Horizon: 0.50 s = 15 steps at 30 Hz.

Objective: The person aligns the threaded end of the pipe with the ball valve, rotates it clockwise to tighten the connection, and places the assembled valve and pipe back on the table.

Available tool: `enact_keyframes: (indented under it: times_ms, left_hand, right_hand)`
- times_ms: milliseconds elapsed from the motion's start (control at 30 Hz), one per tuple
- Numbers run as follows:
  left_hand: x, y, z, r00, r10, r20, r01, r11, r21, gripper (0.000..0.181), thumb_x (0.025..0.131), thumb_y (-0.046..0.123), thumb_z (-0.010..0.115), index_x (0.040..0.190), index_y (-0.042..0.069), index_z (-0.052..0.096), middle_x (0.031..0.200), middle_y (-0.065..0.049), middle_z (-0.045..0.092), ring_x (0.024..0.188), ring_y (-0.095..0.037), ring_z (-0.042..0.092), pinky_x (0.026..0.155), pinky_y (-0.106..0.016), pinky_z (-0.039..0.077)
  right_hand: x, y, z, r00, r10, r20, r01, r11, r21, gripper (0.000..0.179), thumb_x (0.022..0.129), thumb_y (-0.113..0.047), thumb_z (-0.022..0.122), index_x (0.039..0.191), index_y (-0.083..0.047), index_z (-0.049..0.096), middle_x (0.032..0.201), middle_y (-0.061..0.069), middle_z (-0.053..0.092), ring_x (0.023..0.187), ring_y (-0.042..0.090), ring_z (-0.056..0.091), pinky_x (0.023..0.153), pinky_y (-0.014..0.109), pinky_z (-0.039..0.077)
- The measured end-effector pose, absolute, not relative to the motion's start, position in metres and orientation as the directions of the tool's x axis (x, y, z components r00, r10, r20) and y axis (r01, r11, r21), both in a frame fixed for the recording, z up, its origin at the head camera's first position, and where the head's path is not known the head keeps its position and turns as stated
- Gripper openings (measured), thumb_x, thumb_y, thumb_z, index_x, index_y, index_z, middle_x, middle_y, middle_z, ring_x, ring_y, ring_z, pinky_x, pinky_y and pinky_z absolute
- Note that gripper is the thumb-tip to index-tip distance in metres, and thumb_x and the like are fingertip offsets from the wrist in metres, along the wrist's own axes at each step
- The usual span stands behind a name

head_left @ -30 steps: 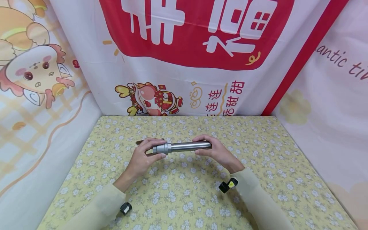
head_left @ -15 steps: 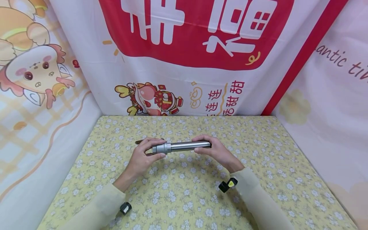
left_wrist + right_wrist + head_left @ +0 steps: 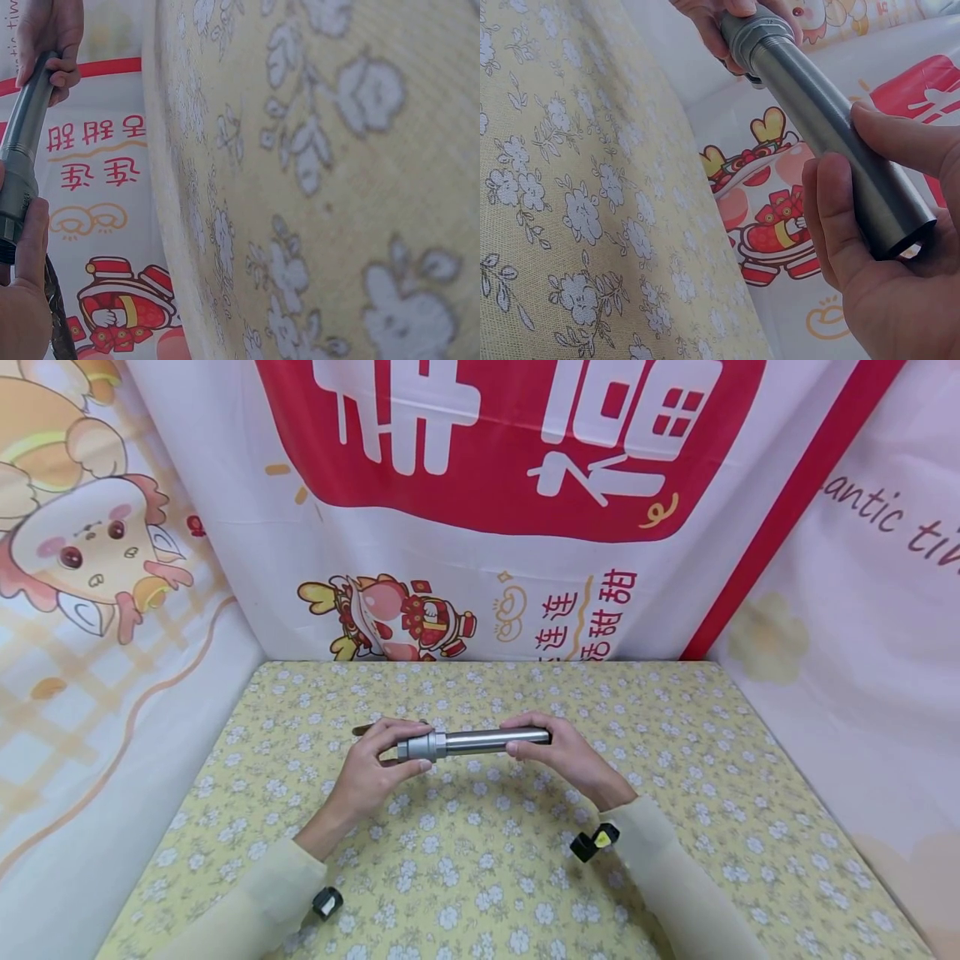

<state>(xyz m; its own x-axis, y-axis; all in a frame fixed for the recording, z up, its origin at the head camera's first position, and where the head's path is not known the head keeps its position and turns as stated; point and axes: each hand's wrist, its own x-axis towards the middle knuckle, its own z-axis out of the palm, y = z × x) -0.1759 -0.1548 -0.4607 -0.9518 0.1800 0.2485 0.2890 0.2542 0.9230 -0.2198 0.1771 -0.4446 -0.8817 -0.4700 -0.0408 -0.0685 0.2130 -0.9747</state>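
A shiny steel pipe (image 3: 483, 742) spans the gap between my hands, nearly level in the head view, with a grey metal fitting (image 3: 422, 747) at its left end. My left hand (image 3: 372, 768) grips the fitting, thumb on the near side and fingers on the far side. Around the pipe's right end curl the fingers and thumb of my right hand (image 3: 564, 758). The right wrist view shows the pipe's hollow, dark-rimmed end (image 3: 907, 238) by my right palm. A dark brown strip-like piece (image 3: 363, 730) shows behind my left hand; its kind is unclear.
Below the hands spreads a table with a yellow floral cloth (image 3: 457, 877). Printed fabric hangs behind the table as a back wall (image 3: 480, 560), with further fabric walls on the left (image 3: 150, 710) and right (image 3: 847, 693).
Both hands keep their grip on the pipe and fitting. The right thumb has shifted very slightly left along the pipe; otherwise the hands have hardly moved.
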Motion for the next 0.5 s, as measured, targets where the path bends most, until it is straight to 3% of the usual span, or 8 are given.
enact_keyframes:
  times_ms: [333,500]
  left_hand:
    - [-0.1762,-0.1545,-0.4614,-0.947,0.187,0.263,0.304,0.242,0.922,0.046,0.093,0.011,0.089,0.137,0.018,0.076,0.139,-0.008,0.061,0.122,-0.030,0.062,0.096,-0.026,0.065]
    - [-0.1763,-0.1547,-0.4625,-0.948,0.190,0.257,0.298,0.236,0.925,0.047,0.093,0.011,0.089,0.137,0.018,0.076,0.139,-0.008,0.061,0.121,-0.030,0.061,0.095,-0.025,0.065]
  right_hand:
    - [-0.2199,0.1757,-0.4462,-0.890,-0.456,-0.034,-0.056,0.181,-0.982,0.040,0.104,-0.033,0.078,0.139,-0.014,0.071,0.130,0.018,0.069,0.110,0.046,0.063,0.101,0.063,0.055]
    - [-0.2197,0.1754,-0.4465,-0.890,-0.456,-0.028,-0.058,0.174,-0.983,0.046,0.104,-0.031,0.078,0.143,-0.007,0.069,0.132,0.019,0.069,0.109,0.040,0.066,0.101,0.061,0.056]
